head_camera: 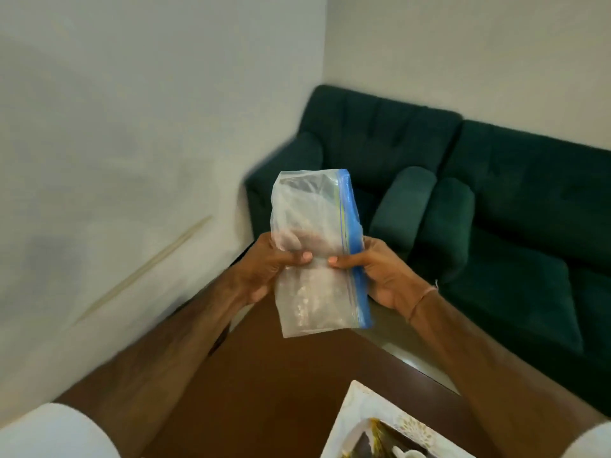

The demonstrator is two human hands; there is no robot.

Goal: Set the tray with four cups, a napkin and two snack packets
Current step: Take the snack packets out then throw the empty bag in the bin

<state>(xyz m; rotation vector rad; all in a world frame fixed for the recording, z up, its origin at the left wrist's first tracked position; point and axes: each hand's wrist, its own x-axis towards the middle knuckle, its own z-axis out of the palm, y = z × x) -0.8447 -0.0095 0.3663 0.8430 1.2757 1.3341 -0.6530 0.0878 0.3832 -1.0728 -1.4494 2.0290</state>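
Observation:
Both of my hands hold a clear zip-lock snack packet [314, 259] with a blue seal strip along its right edge, raised above the far end of the table. My left hand [269, 269] grips its left side and my right hand [380, 276] grips the sealed side, thumbs nearly meeting in the middle. The packet's pale contents are blurred. A white patterned tray [353, 414] shows at the bottom edge, below my right forearm, with a dark picture inside and part of a white cup [408, 452] on it. Most of the tray is cut off.
The brown wooden table [271, 375] runs under my arms toward a white wall [132, 143] on the left. A dark green sofa [479, 200] with a matching cushion [403, 206] stands beyond the table at the right.

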